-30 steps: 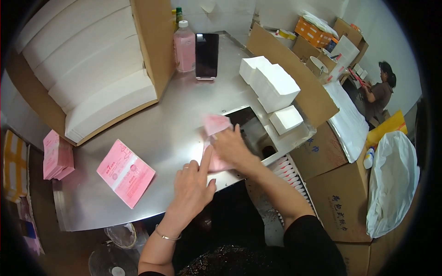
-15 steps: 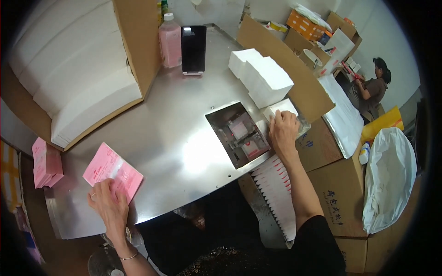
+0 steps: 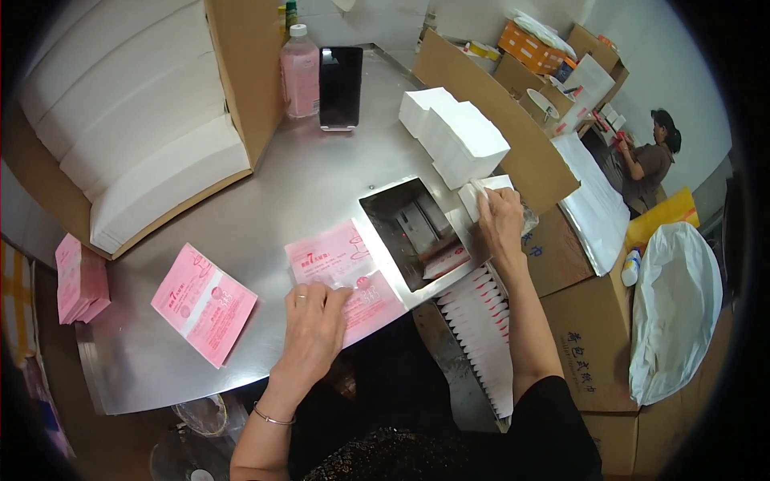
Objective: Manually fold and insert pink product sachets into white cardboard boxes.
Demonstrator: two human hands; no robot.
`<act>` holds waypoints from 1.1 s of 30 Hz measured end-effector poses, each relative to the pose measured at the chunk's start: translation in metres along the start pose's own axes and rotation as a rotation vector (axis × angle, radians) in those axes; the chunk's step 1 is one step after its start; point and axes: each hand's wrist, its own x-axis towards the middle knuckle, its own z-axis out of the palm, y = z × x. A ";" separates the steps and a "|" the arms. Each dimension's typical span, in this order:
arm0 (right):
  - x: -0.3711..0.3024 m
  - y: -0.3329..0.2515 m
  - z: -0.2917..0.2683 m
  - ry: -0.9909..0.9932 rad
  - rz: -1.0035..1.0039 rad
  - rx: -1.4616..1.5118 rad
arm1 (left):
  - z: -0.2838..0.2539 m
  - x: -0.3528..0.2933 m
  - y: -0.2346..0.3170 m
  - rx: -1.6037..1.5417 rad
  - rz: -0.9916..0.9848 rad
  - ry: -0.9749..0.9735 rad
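My left hand (image 3: 314, 325) is closed on a pink printed wrapper (image 3: 321, 244), its fingertips at the middle of the sheet. The wrapper lies beside a rectangular metal-rimmed opening (image 3: 387, 260) in the tabletop. To the left is a stack of similar pink wrappers (image 3: 180, 293) with a pale band across it. My right hand (image 3: 503, 223) pinches the edge of a white folded tissue (image 3: 472, 202) on a low pile just right of the opening. Behind that pile stand taller blocks of white tissues (image 3: 461, 136). A pink and white piece (image 3: 445, 263) shows inside the opening.
A carton (image 3: 241, 80) packed with white tissues stands at the left. Pink packs (image 3: 79, 280) sit at the table's left edge. A phone (image 3: 340, 88) and pink bottle (image 3: 300, 72) stand behind. Below right are a row of packs (image 3: 477, 337) and a white bag (image 3: 680, 313). Another person (image 3: 654, 160) works farther back.
My left hand has moved right from the pink stack, bringing a wrapper beside the opening. My right hand now lifts a tissue edge. Less pink and white shows inside the opening.
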 end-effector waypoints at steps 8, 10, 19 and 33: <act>0.005 0.010 -0.001 -0.047 0.095 0.051 | -0.002 -0.001 0.001 -0.009 0.022 -0.012; 0.001 0.006 0.002 0.053 0.018 0.018 | -0.002 0.000 0.002 -0.009 0.022 -0.004; -0.098 -0.185 -0.042 -0.186 -0.876 0.554 | -0.008 -0.010 -0.011 0.112 -0.092 0.052; -0.006 -0.056 -0.020 0.060 -0.130 -0.201 | -0.006 0.010 0.003 0.419 -0.082 0.067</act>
